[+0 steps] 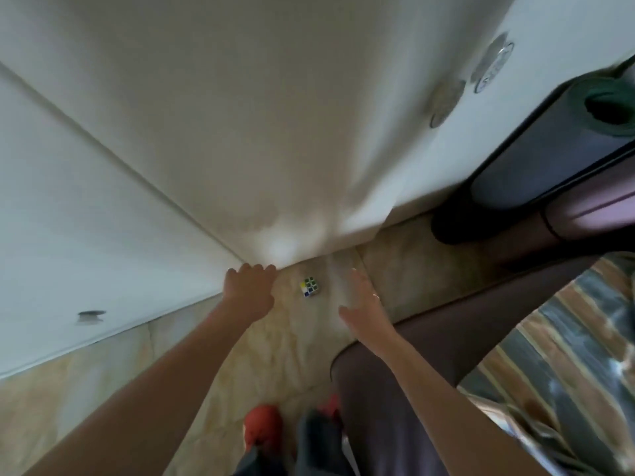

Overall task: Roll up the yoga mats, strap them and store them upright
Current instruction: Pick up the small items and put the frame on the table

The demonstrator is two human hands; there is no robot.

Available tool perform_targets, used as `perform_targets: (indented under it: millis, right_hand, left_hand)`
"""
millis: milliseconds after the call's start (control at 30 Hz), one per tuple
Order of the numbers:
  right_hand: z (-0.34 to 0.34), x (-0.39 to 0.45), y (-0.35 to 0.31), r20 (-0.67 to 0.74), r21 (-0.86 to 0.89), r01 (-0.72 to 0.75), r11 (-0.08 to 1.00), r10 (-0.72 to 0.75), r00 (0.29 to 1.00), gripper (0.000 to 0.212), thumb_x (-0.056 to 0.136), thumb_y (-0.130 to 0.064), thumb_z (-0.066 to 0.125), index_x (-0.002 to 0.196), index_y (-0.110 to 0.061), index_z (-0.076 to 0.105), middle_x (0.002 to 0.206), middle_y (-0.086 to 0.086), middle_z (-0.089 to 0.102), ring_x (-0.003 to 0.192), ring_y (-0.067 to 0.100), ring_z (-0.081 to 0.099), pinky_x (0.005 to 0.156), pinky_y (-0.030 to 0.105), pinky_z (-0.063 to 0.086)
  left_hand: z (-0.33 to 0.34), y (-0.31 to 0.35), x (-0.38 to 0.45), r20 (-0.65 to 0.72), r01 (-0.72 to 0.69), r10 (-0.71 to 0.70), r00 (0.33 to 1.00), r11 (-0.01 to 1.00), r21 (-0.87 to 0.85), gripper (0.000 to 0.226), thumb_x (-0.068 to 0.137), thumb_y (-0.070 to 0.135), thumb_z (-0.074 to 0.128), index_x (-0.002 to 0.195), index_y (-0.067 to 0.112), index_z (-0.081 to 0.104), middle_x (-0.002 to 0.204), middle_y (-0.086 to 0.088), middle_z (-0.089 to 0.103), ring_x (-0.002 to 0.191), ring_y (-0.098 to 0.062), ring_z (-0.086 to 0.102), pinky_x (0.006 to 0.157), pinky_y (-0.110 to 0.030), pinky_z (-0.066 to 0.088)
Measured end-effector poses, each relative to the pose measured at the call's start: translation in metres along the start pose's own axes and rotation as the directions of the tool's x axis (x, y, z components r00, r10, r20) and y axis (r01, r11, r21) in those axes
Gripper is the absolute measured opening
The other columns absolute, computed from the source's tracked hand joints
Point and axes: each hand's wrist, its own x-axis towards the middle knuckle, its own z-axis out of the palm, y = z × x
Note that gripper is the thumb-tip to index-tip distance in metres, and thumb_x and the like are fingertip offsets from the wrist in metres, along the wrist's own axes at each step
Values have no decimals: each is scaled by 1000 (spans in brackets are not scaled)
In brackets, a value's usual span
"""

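Both hands reach down toward the floor point(192, 372) at the foot of the wall point(240, 115), a small puzzle cube point(310, 287) lying between them. The left hand point(249, 292), at ten o'clock from the cube, has its fingers curled loosely near the wall's base and grips nothing; the right hand point(362, 302), at three o'clock, is spread flat with fingers straight and slightly apart, a ring on one. Of the task's things, a brown mat point(446, 338) lies flat at four o'clock under the right forearm, beside a striped rug point(567, 355), while two rolled mats point(549, 173) lean by the wall at two o'clock, a green one point(615, 104) behind them; straps cannot be made out through the blur. The step in hand looks like clearing the floor before rolling. To do it well, lift the cube aside first, then square the brown mat's near edge and start a tight, even first turn, pressing with both palms so the roll doesn't cone.
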Motion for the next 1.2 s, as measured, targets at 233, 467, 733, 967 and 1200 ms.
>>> perform_targets:
  millis: [233, 467, 733, 967, 1200]
  right_hand:
    - [106, 77, 49, 68, -185, -62, 981, 76, 995, 88, 87, -10, 65, 153, -25, 10, 152, 18, 26, 131, 31, 39, 94, 25, 34]
    - [177, 172, 110, 183, -529, 12, 848, 100, 978, 99, 83, -18, 74, 152, -37, 7, 157, 19, 9, 135, 42, 34, 108, 47, 38]
    - [238, 302, 169, 168, -708, 88, 701, 46, 985, 113, 74, -28, 83, 154, -36, 3, 160, 17, -13, 144, 42, 18, 111, 40, 29]
    - [276, 356, 181, 55, -791, 176, 586, -218, 974, 55, 78, -29, 75, 121, -6, 51, 123, 31, 51, 114, 42, 49, 90, 39, 44]
    - [320, 272, 121, 68, -325, 173, 930, -160, 985, 34, 94, -20, 54, 126, -7, 54, 118, 17, 59, 98, 29, 62, 69, 24, 51]
  left_hand:
    - [137, -2, 29, 146, 259, -224, 964, 915, -310, 45, 88, 23, 56, 130, 14, 43, 133, -10, 51, 125, -30, 48, 95, -40, 42]
    - [274, 20, 71, 234, 478, -433, 871, 633, -609, 29, 89, 21, 51, 117, 14, 52, 116, -9, 62, 108, -31, 59, 76, -34, 40]
    - [406, 12, 138, 161, 446, -501, 850, 523, -726, 33, 89, 17, 49, 122, 12, 48, 120, -11, 59, 109, -32, 58, 73, -34, 39]
    - [462, -17, 162, 121, 412, -582, 804, 399, -820, 32, 88, 18, 49, 119, 14, 49, 111, -6, 63, 102, -31, 59, 71, -34, 42]
    - [440, -40, 111, 278, 421, -597, 752, 111, -901, 49, 81, 38, 60, 127, 23, 48, 123, 0, 59, 116, -25, 54, 103, -43, 34]
